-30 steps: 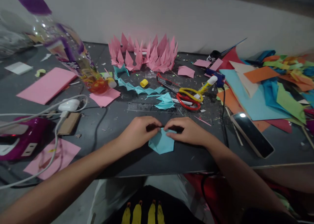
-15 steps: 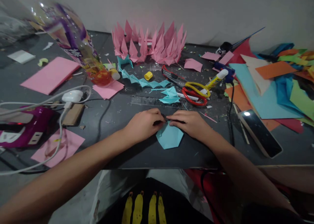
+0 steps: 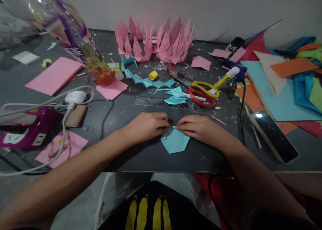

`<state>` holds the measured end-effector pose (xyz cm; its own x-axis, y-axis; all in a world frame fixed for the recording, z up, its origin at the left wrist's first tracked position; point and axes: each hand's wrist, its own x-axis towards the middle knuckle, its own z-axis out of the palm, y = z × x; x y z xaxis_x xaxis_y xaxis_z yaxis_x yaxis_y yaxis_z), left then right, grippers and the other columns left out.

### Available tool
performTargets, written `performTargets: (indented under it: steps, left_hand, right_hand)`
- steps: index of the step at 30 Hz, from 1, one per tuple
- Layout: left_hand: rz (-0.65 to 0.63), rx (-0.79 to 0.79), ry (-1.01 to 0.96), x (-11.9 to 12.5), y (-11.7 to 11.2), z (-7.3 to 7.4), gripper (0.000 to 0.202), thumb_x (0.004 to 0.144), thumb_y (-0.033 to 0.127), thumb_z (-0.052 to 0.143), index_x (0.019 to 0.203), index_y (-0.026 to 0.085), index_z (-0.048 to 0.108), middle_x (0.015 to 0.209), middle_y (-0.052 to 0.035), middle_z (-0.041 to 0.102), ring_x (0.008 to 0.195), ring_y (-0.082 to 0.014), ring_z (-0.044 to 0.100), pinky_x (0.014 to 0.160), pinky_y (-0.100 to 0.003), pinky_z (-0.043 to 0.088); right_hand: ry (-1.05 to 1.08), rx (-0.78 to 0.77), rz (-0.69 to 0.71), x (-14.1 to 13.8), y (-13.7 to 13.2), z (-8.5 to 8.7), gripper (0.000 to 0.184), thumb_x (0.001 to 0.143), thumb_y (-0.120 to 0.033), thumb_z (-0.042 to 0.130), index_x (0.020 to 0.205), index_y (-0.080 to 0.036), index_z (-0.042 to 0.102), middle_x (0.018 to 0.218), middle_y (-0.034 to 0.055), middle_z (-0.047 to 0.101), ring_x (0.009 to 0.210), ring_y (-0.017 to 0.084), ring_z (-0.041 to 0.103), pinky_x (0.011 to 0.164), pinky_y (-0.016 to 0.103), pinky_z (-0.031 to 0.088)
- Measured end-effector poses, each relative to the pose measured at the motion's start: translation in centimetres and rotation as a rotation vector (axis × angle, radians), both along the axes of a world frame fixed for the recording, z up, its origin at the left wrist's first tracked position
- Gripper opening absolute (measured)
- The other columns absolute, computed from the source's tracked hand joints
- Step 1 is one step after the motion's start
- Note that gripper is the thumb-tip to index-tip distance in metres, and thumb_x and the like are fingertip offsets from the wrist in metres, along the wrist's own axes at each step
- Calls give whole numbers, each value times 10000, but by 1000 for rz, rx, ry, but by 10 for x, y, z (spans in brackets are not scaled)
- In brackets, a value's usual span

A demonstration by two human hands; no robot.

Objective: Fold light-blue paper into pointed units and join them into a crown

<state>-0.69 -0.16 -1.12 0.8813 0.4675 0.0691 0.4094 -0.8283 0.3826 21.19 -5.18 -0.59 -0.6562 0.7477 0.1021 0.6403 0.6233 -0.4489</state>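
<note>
A light blue sheet of folded paper lies flat near the front of the dark table, its lower corners angled. My left hand is closed on its upper left edge, fingertips pressed together. On the upper right edge, my right hand pinches the same paper. Both hands' fingers cover the sheet's top corners. Just beyond them sit folded light blue paper pieces, and a chain of blue folded paper stretches away to the left. A clear ruler lies between the chain and my hands.
Pink folded-paper points stand in a ring by the wall. Red-and-yellow scissors, a glue stick and a phone lie right. Leftward are a tall bottle, pink paper, a white cable and a purple device.
My right hand has shifted slightly right, widening the gap between the hands along the paper's top edge. The whole view has turned a little.
</note>
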Motion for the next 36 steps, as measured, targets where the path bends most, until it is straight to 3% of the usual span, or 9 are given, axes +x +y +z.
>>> performTargets:
  steps: [11,18,28,36]
  left_hand:
    - [-64,123,22,-3,-2,2,135,834,187,520,812,177,653,872,-1,637,737,-112,598,549,-199,368]
    - [-78,245,113,-1,-8,4,207,867,224,487,1014,199,630,879,-21,608,735,-124,587,498,-211,352]
    - [-89,314,151,3,-13,7,164,854,268,527,920,173,643,796,-14,606,709,-141,547,477,-240,332]
    - [-58,313,121,1,-11,4,189,855,297,533,972,221,661,769,2,620,665,-132,559,453,-242,283]
  right_hand:
    - [-72,163,79,1,0,-1,246,905,-183,439,942,-141,679,951,91,664,868,174,622,780,299,518]
    - [-79,186,92,0,1,-2,236,900,-185,452,935,-140,682,938,87,661,854,168,615,775,295,516]
    - [-49,219,65,-3,1,-5,282,898,-234,448,950,-118,699,881,106,637,793,178,586,727,320,503]
    - [-2,55,-44,5,4,0,220,842,-196,516,782,-151,723,833,72,608,720,143,576,658,269,453]
